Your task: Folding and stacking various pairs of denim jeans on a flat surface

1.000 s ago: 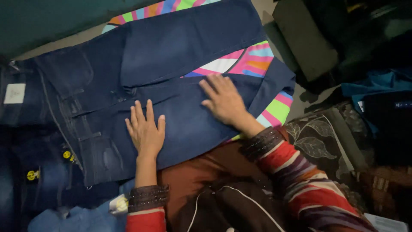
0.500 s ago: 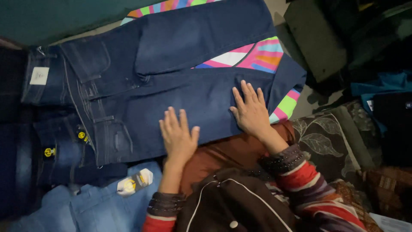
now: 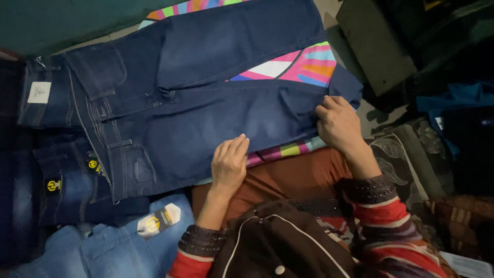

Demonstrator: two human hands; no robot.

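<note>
The dark blue jeans (image 3: 206, 118) lie spread flat over a striped colourful cloth (image 3: 303, 64). The left hand (image 3: 230, 163) rests open, palm down, on the lower leg's edge; the right hand (image 3: 337, 122) pinches the hem, fingers curled.

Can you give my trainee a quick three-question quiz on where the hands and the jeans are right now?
1. True or false: the left hand lies flat on the near edge of the spread dark blue denim jeans.
2. What does the right hand touch? A) the light blue denim jeans B) the leg end of the dark blue denim jeans C) the white rectangular waistband patch
3. What lies under the dark blue denim jeans, showing between the legs?

Key: 1 true; 2 B; 3 a multicoloured striped cloth.
</note>
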